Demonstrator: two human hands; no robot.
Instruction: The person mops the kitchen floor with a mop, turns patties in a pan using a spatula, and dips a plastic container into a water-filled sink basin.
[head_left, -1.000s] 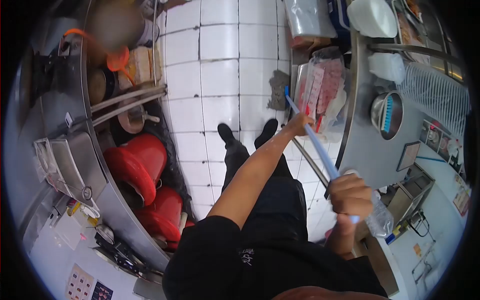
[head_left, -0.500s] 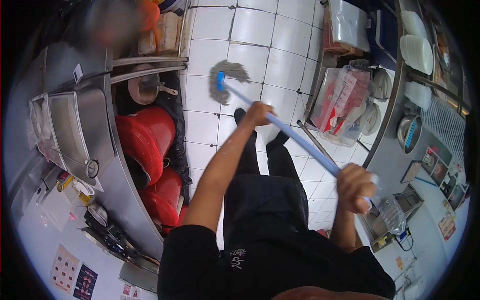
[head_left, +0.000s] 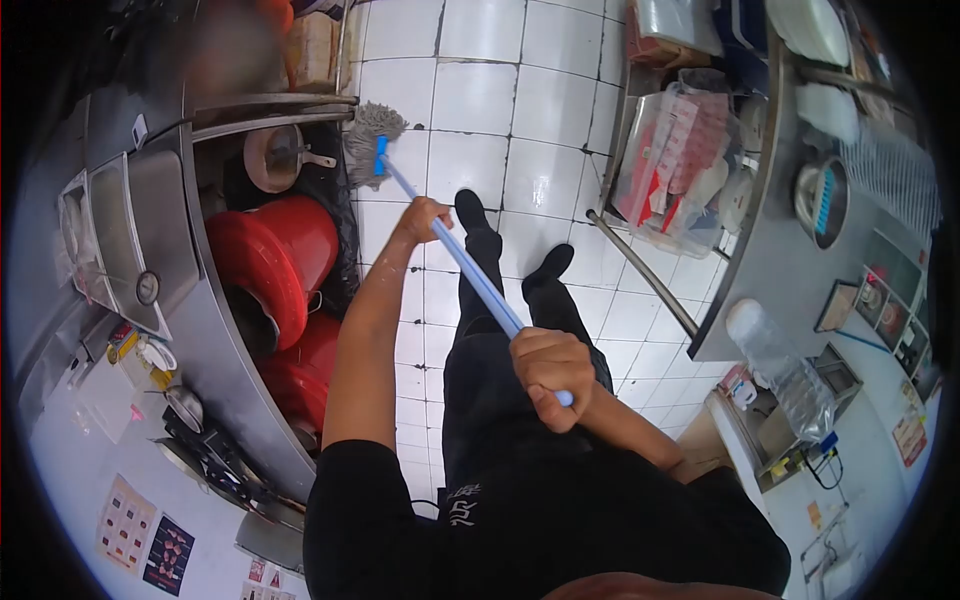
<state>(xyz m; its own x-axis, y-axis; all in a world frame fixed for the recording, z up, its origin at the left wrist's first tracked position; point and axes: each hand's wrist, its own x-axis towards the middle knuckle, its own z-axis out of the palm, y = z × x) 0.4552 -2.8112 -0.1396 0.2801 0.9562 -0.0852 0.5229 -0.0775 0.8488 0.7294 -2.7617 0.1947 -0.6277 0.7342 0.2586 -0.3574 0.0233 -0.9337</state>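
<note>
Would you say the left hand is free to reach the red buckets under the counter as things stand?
Probably not straight away: the left hand is closed around the mop handle, though the red buckets lie close by on its side, with nothing between.

- One mop (head_left: 372, 140), head on the white tile floor (head_left: 560, 170).
- Two hands on its handle: left hand (head_left: 420, 217), right hand (head_left: 552, 375).
- Two red buckets (head_left: 270, 265), left of the mop.
- One pan (head_left: 275, 160), just left of the mop head.
- One clear plastic bottle (head_left: 780, 365), well right of the mop.

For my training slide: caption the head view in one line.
Both hands, left hand and right hand, grip a blue mop handle; mop head on white tiled floor.
</note>
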